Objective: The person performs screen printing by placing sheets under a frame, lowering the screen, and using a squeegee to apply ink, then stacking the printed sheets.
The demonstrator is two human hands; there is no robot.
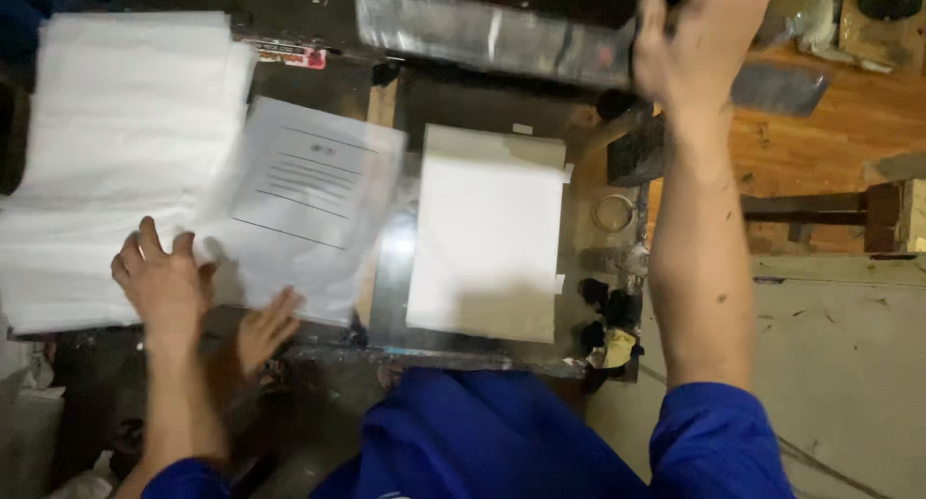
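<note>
Work surface: dark, stained glass-topped bench (502,104), paint-marked along its near edge, in a dim room. Far right, orange-brown wooden boards (820,142); near right, pale scuffed floor or slab (849,364).

Far left: tall stack of blank white paper sheets (116,161). Just right of it, a white printed sheet with lines of dark text (309,200), blurred in motion, its near left corner beside the left hand (164,282) (fingers spread and released, resting at the stack's near edge; contact with the printed sheet cannot be told).

Centre: plain white rectangular sheet (487,234) lying flat on the glass. Right of it, a small clear tape ring (613,212) and dark ink-stained rags (608,316).

Far edge: long silvery frame bar (482,31), blurred; the right hand (699,36) is clenched around its right end, arm stretched away.

Near: blue work garment (482,441), cut off by the frame. A second pale hand shape (265,330) beside the left wrist is smeared and hard to make out.
</note>
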